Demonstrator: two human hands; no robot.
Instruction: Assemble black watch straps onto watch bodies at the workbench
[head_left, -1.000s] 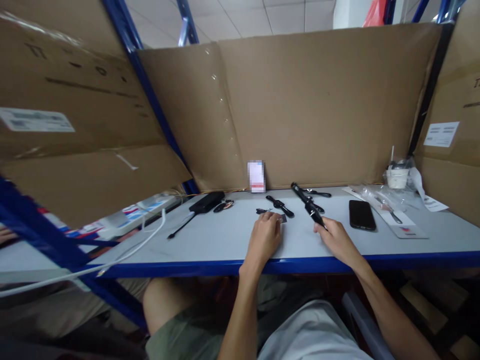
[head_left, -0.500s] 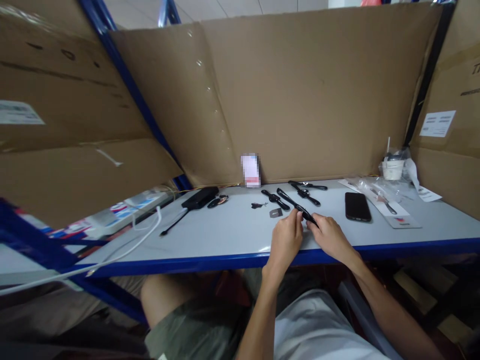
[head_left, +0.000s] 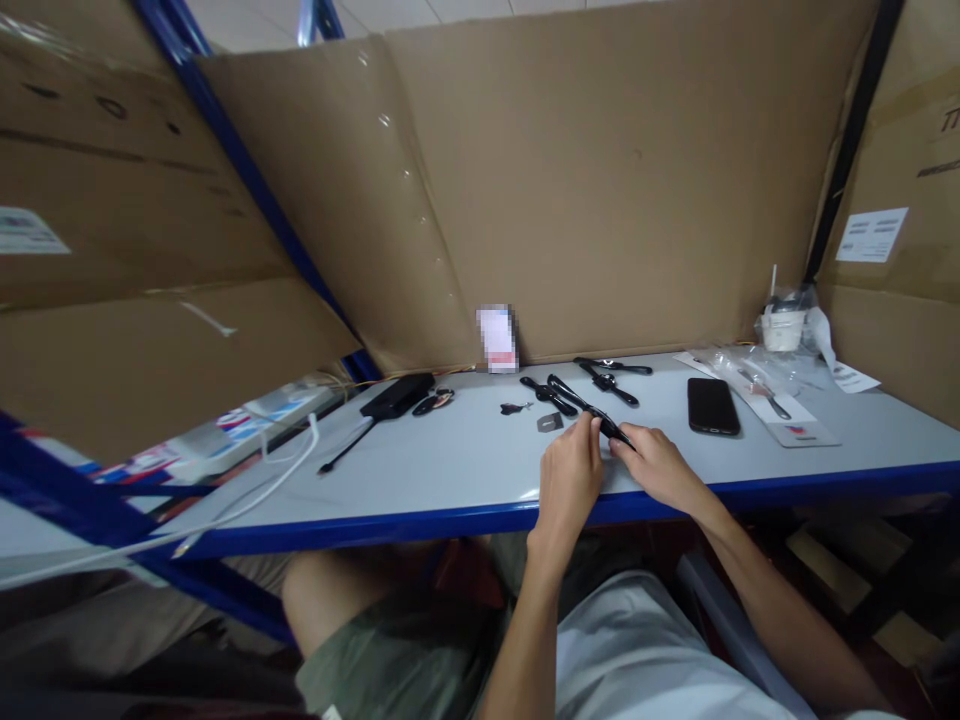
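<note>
Black watch strap (head_left: 581, 400) lies slantwise just above the near part of the counter (head_left: 450, 470), its far end pointing toward the cardboard wall (head_left: 600, 180) and its near end caught between the two hands. The left hand (head_left: 568, 480) has its fingers (head_left: 592, 428) closed on the strap from the left side. The right hand (head_left: 656, 467) pinches the near end between thumb and forefinger. The hands almost touch. Whether a watch body sits under the fingers is hard to tell at this size; it may be the band alone.

Handled well, this grip would stay low over the counter, so that a slip costs nothing. The two pinches should sit close to the spot being worked, since a limp band bends away when it is held far out.

Just beyond lie two more straps (head_left: 551, 393) (head_left: 611, 378), apart from the held one, with a small dark square piece (head_left: 550, 423) just left of the left hand. A phone (head_left: 712, 406) lies face up to the right, near clear packets (head_left: 757, 395) and a bagged cup (head_left: 781, 325). A black box with a cable (head_left: 397, 394) sits well off to the left.
</note>
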